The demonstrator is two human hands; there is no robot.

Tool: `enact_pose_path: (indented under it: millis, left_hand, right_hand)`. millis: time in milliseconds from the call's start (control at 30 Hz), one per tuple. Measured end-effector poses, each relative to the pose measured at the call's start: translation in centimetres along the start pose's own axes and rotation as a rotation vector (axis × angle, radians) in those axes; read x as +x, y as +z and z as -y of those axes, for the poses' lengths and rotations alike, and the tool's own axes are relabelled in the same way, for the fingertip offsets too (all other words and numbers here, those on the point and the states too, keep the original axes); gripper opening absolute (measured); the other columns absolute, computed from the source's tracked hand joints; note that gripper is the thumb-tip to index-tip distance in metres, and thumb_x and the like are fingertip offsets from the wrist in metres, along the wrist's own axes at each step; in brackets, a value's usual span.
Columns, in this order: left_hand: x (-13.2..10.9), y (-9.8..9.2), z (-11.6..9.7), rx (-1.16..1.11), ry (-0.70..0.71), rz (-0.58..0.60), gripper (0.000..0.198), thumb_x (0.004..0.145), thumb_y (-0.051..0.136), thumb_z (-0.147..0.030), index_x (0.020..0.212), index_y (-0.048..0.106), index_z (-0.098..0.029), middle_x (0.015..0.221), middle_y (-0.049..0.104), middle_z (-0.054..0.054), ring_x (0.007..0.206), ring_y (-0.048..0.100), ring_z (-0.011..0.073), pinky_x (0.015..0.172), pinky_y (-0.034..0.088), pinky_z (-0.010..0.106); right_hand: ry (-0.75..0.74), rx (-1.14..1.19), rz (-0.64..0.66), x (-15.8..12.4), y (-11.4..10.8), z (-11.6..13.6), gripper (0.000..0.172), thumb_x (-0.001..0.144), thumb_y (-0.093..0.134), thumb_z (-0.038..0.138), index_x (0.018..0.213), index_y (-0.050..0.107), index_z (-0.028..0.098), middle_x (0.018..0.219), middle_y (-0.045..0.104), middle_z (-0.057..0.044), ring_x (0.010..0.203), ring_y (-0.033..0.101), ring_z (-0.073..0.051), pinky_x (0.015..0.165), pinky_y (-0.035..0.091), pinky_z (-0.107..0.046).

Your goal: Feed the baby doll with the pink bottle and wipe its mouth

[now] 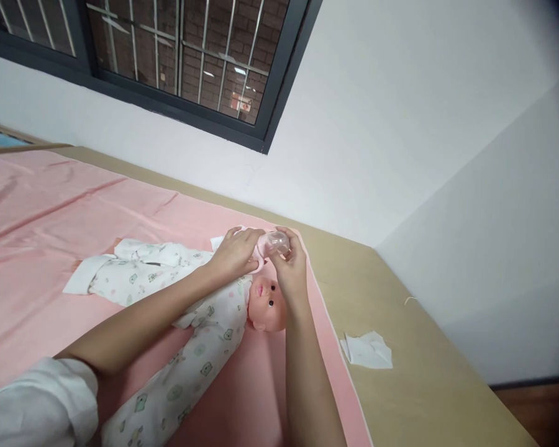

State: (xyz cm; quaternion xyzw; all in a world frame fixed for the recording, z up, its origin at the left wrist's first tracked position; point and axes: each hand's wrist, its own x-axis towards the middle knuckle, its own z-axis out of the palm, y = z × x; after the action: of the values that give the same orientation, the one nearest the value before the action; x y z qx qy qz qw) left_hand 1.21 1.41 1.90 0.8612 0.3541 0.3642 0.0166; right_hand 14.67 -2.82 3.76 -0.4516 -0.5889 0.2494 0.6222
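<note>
A baby doll [214, 329] in a white printed suit lies on a pink sheet [51, 211], its head [266, 304] toward the right. Above the head, both my hands hold a small pink baby bottle [262, 246]. My left hand [235, 253] wraps round the bottle's body. My right hand [289, 264] pinches the clear cap [278, 241] at the bottle's end. A second white printed garment [140, 267] is spread out left of the doll.
The pink sheet covers a tan mattress [423, 385] set into the corner of white walls. A crumpled white tissue [367, 351] lies on the bare tan part at the right. A barred dark-framed window [181, 56] is above.
</note>
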Motion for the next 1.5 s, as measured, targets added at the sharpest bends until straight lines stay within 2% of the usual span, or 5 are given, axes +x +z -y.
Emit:
enact_pose_path:
  millis: [500, 733, 967, 1233, 1500]
  left_hand:
    - [-1.8, -1.5, 1.4, 0.038, -0.011, 0.082, 0.046, 0.075, 0.053, -0.015, 0.120, 0.046, -0.016, 0.112, 0.062, 0.010, 0.106, 0.057, 0.0245, 0.103, 0.030, 0.043]
    - [-1.2, -2.3, 2.3, -0.022, -0.088, 0.086, 0.045, 0.071, 0.057, -0.023, 0.115, 0.050, -0.024, 0.113, 0.064, 0.004, 0.105, 0.059, 0.0248, 0.109, 0.017, 0.048]
    - [-0.4, -4.8, 5.4, 0.083, -0.320, 0.021, 0.047, 0.065, 0.063, -0.031, 0.111, 0.054, -0.021, 0.097, 0.069, 0.005, 0.097, 0.061, 0.0296, 0.099, 0.027, 0.047]
    - [-0.8, -5.0, 11.2, 0.117, -0.583, 0.107, 0.060, 0.064, 0.064, -0.026, 0.121, 0.044, -0.024, 0.098, 0.067, 0.006, 0.091, 0.062, 0.0317, 0.069, 0.042, 0.032]
    - [-1.7, -4.3, 14.2, -0.200, -0.810, 0.281, 0.078, 0.066, 0.070, -0.036, 0.134, 0.034, -0.022, 0.131, 0.053, 0.014, 0.099, 0.064, 0.0271, 0.062, 0.048, 0.026]
  right_hand:
    - [0.173, 0.193, 0.096, -0.3, 1.1, -0.6, 0.041, 0.072, 0.070, 0.038, 0.107, 0.057, 0.022, 0.100, 0.061, -0.003, 0.086, 0.059, -0.015, 0.076, 0.049, -0.028]
    - [0.102, 0.109, 0.069, 0.1, 1.2, -0.9, 0.048, 0.065, 0.075, 0.042, 0.106, 0.059, 0.022, 0.108, 0.064, -0.005, 0.095, 0.062, -0.018, 0.084, 0.050, -0.033]
    - [0.020, 0.045, -0.250, 1.4, -2.0, -1.4, 0.051, 0.066, 0.074, 0.040, 0.110, 0.055, 0.021, 0.116, 0.061, -0.007, 0.101, 0.060, -0.017, 0.090, 0.048, -0.035]
    - [0.161, -0.387, -0.383, 2.8, -8.6, -10.2, 0.056, 0.064, 0.065, 0.035, 0.117, 0.056, 0.017, 0.119, 0.058, -0.012, 0.103, 0.057, -0.023, 0.093, 0.045, -0.042]
    - [0.317, -0.694, -0.275, 0.5, -9.9, -17.1, 0.056, 0.065, 0.056, 0.031, 0.118, 0.058, 0.015, 0.116, 0.055, -0.016, 0.102, 0.056, -0.026, 0.096, 0.042, -0.042]
